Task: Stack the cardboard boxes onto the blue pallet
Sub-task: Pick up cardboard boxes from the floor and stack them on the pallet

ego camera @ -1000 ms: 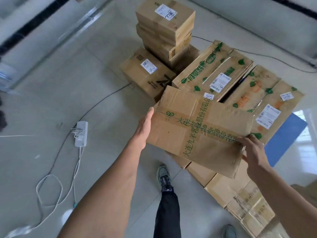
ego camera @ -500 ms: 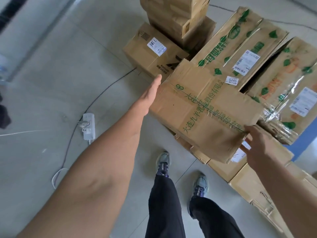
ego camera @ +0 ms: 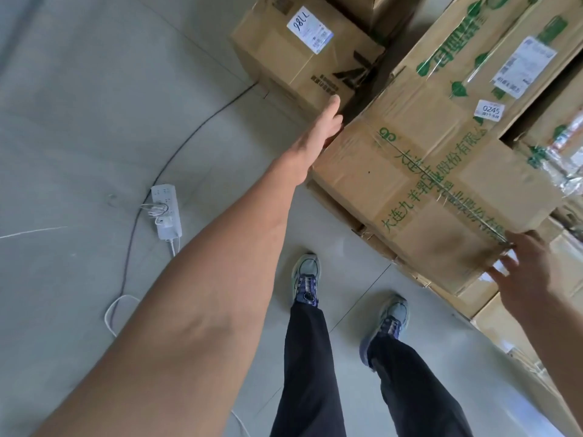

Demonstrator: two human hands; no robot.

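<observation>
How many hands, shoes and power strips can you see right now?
Hands: 2 (left hand, right hand)
Shoes: 2 (left shoe, right shoe)
Power strips: 1 (power strip)
Total: 5

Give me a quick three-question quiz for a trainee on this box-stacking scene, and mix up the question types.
1. True or false: the left hand lies flat, fingers straight, against the end of the green-lettered box.
2. Which lies on the floor to the left of the person's shoes? A) power strip B) tape roll C) scissors
3. Fill in: the small white sticker just beyond the green-lettered box reads ____.
Key: 1 true; 2 A; 3 0245.
</observation>
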